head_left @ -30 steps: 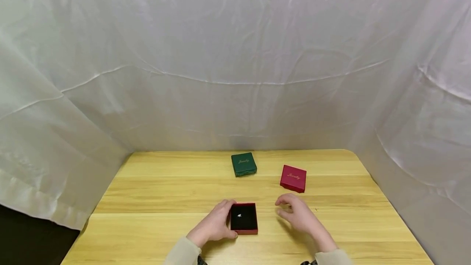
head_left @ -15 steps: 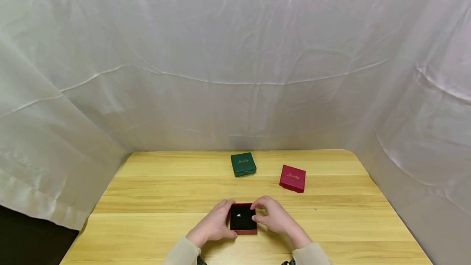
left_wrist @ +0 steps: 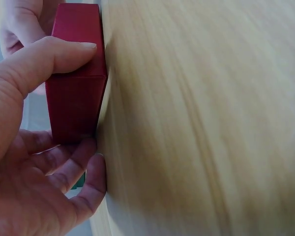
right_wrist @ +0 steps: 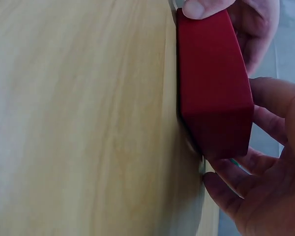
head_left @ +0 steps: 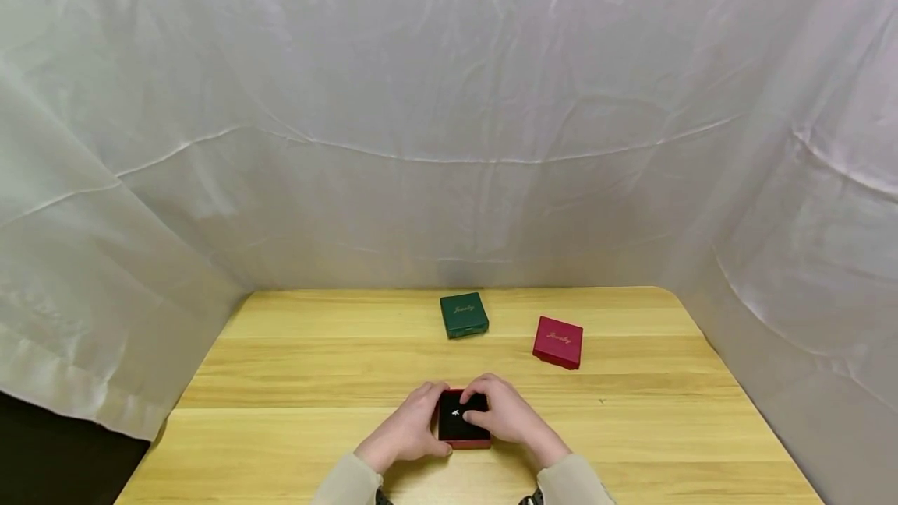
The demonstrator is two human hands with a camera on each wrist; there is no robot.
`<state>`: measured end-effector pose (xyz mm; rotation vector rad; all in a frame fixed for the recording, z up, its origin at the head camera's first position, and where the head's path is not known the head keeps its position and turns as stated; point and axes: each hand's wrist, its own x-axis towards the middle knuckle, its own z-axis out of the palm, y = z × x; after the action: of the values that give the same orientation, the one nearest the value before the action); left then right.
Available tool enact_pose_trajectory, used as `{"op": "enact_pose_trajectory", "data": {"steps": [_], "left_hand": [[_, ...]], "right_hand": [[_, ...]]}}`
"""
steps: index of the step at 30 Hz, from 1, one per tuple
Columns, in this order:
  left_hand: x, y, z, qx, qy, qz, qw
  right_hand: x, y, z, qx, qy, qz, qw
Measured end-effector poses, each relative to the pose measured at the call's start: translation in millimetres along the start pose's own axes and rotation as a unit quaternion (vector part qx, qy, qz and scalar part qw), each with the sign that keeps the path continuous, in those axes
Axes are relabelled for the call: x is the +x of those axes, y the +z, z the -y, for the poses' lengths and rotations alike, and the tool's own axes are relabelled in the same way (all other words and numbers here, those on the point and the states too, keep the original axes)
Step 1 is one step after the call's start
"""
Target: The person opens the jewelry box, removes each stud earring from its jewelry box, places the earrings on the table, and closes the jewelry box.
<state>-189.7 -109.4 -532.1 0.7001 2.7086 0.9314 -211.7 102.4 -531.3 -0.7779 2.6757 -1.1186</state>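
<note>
A red jewelry box (head_left: 471, 444) stands uncovered on the table, its inside filled by a black pad (head_left: 459, 429). On the pad lies a tiny silver, star-like piece of jewelry (head_left: 455, 412), too small to name. My left hand (head_left: 410, 427) grips the box from its left side; in the left wrist view the thumb (left_wrist: 71, 53) presses the near wall and the fingers are at the far side. Over the box's right part reaches my right hand (head_left: 508, 418), thumb and forefinger apart, tips close to the silver piece. Whether they touch the pad is hidden.
A green box (head_left: 464, 315) marked "Jewelry" sits near the back edge of the wooden table (head_left: 316, 380). Right of it lies a crimson box or lid (head_left: 558, 342) with the same lettering. White cloth (head_left: 449, 100) hangs behind and at both sides.
My right hand has moved left from bare table to above the black pad, its fingertips now near the silver piece. The left hand and the box have stayed in place.
</note>
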Motion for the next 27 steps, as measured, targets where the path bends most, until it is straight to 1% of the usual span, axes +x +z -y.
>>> {"op": "enact_pose_trajectory", "data": {"steps": [6, 14, 21, 27], "left_hand": [[-0.4, 0.0, -0.3, 0.001, -0.001, 0.002, 1.0], [-0.6, -0.3, -0.4, 0.0, 0.006, -0.004, 1.0], [-1.2, -0.8, -1.5, -0.002, -0.001, 0.002, 1.0], [-1.3, -0.9, -2.5, -0.002, -0.005, 0.003, 1.0]], "right_hand": [[4.2, 3.1, 2.6, -0.013, 0.002, 0.01, 1.0], [7.8, 4.8, 6.5, -0.027, -0.014, 0.006, 1.0], [8.7, 5.9, 7.6, -0.042, -0.003, 0.02, 0.999], [8.7, 5.9, 6.8, -0.05, -0.005, 0.02, 0.999]]}}
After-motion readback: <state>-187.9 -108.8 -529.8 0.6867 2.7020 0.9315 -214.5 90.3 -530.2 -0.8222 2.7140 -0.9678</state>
